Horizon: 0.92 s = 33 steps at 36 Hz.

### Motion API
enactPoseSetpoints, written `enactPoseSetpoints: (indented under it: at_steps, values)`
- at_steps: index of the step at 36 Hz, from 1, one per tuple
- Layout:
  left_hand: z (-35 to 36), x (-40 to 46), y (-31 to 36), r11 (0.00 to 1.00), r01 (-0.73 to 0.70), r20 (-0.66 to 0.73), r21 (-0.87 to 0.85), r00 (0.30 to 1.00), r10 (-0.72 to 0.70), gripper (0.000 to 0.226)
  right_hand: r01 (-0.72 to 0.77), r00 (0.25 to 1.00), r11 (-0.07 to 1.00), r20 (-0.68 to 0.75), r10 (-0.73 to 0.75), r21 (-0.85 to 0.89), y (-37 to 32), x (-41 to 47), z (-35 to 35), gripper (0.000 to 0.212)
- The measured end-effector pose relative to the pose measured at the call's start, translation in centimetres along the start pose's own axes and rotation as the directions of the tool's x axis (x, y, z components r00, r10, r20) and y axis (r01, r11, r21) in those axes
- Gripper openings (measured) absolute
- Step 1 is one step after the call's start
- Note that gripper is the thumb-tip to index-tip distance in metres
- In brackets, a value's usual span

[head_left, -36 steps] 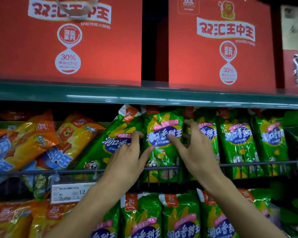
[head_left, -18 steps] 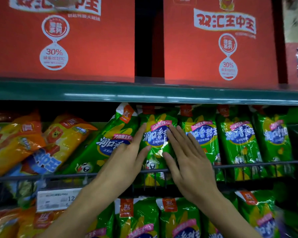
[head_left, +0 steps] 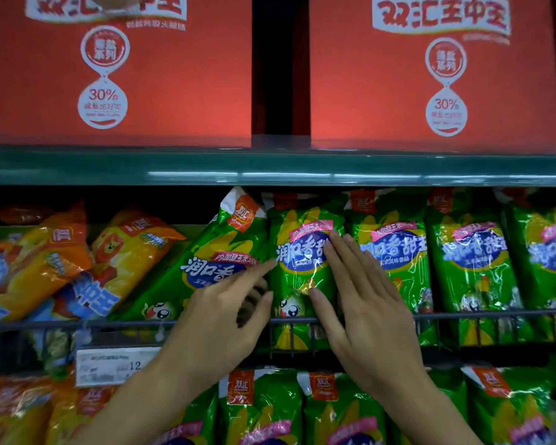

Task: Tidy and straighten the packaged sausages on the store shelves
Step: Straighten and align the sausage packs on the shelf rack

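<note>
Green sausage packs stand in a row behind a wire rail (head_left: 463, 316) on the middle shelf. One upright green pack (head_left: 297, 277) sits between my hands. My right hand (head_left: 360, 303) lies flat on its right side, fingers straight. My left hand (head_left: 225, 316) rests against the tilted green pack (head_left: 212, 252) to its left, index finger stretched toward the upright pack. Further upright green packs (head_left: 469, 261) stand to the right. Orange packs (head_left: 116, 261) lean at the left.
Red cartons (head_left: 161, 78) stand on the green upper shelf (head_left: 270, 168). A price tag (head_left: 113, 364) hangs on the rail at the left. More green packs (head_left: 260, 409) and orange ones fill the shelf below.
My right hand has slid from gripping the pack's right edge to lying flat on its front. The left hand stays against the tilted pack. The view shifted slightly.
</note>
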<state>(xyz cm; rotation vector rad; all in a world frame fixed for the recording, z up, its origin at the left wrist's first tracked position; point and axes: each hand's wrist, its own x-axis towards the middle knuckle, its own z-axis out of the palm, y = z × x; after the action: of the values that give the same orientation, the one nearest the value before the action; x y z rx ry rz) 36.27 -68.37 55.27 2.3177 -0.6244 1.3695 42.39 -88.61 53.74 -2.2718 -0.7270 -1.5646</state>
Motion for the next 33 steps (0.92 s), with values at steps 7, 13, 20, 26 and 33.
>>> enactPoseSetpoints:
  at_steps: [7, 13, 20, 26, 33]
  values:
    - [-3.7, -2.6, -0.7, 0.952, -0.282, 0.041, 0.121, 0.959, 0.279, 0.034, 0.017, 0.998, 0.998, -0.065, -0.014, 0.055, 0.1, 0.0, 0.3, 0.065]
    - [-7.5, -3.3, -1.0, 0.957, -0.182, -0.035, 0.223, 0.98, 0.195, 0.042, -0.004, 0.989, 0.996, -0.147, 0.017, 0.092, -0.6, 0.2, 0.5, 0.058]
    - [-10.0, -2.4, -1.5, 0.978, -0.054, -0.075, 0.201, 0.995, 0.071, 0.05, 0.16, 0.959, 0.955, -0.27, -0.089, 0.251, -1.4, 0.4, -0.2, 0.041]
    - [-10.6, -1.7, -3.1, 0.992, 0.039, 0.018, 0.122, 0.999, -0.042, 0.057, 0.214, 0.968, 0.924, -0.198, -0.156, 0.318, -6.5, 0.0, -1.4, 0.036]
    - [-9.7, -0.2, -5.7, 0.988, 0.046, 0.132, 0.15, 0.989, -0.067, 0.062, -0.06, 0.998, 0.989, 0.009, 0.059, 0.133, -10.1, 0.4, -2.1, 0.047]
